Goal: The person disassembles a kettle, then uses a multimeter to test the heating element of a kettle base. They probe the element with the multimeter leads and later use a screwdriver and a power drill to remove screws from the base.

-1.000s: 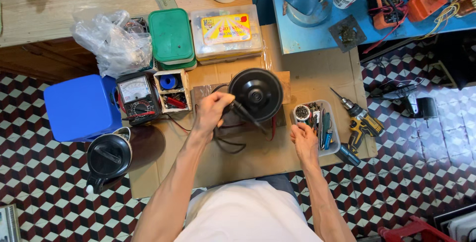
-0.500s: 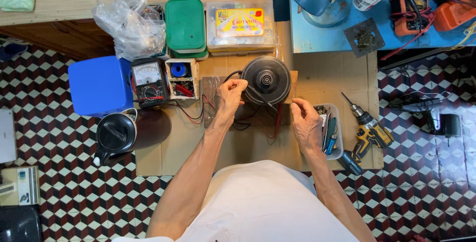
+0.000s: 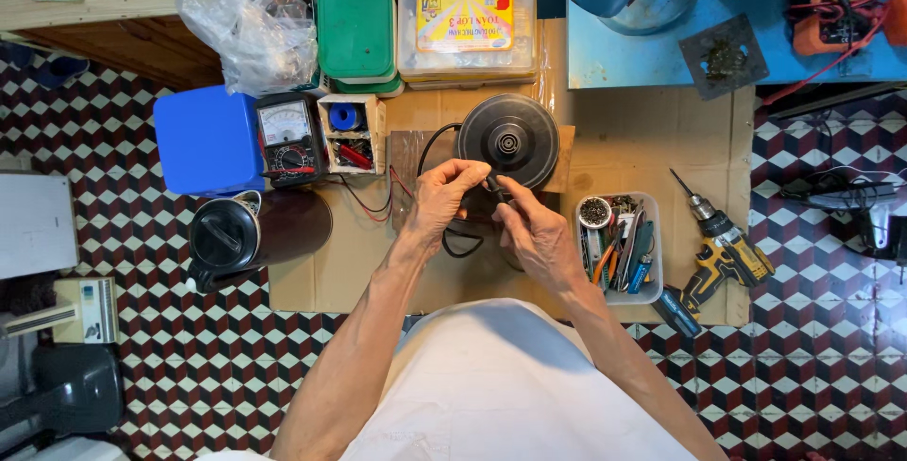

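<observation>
Tools (image 3: 624, 244) in white tray (image 3: 652, 291) beside right hand (image 3: 539, 239)

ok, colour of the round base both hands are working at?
Black: the round base is glossy black with a dark cord, seen clearly in the head view, just above both hands.

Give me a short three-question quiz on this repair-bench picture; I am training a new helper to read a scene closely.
1. True or false: the left hand and right hand meet at a black cord beside the round black base.
2. Where does the cordless drill lie?
A. right of the tool tray
B. on the blue box
C. inside the plastic bag
3. Fill in: the dial meter sits just right of the blue ____.

Key: 1 true; 2 A; 3 box.
</observation>
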